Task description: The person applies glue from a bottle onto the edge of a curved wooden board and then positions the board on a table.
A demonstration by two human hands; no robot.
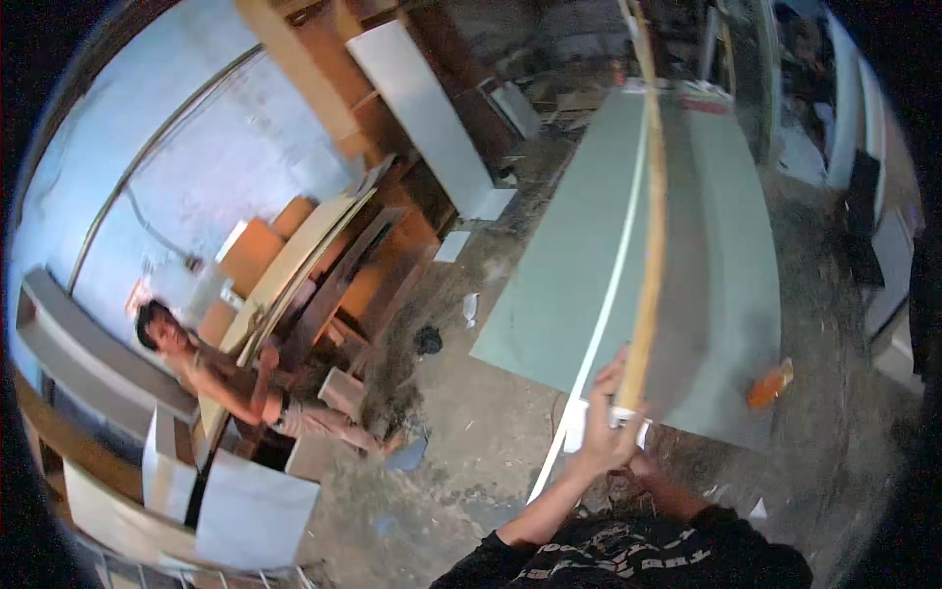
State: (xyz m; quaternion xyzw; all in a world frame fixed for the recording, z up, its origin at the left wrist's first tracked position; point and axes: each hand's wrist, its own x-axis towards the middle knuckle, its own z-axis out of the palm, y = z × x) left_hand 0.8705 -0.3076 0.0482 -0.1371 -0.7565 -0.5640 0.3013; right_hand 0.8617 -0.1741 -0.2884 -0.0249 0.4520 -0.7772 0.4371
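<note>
A long tan wooden strip (653, 236) rises from my hands and stretches away above a large pale green sheet (549, 265) on the floor. My left hand (608, 432) is closed round the strip's near end, with fingers lying up along its side. Just behind and below it is my right hand (643, 463), mostly covered by the left, so its fingers do not show. A narrow white strip (613, 285) runs beside the wooden one, passing left of my left hand. Something small and white (576, 428) shows next to that hand; its kind is unclear.
An orange object (770, 383) lies at the sheet's near right corner. At left, another person (231, 383) sits beside stacked boards (304, 265). White panels (257, 510) stand near that person. A tall white board (422, 118) leans at the back. Dark scraps (428, 340) litter the floor.
</note>
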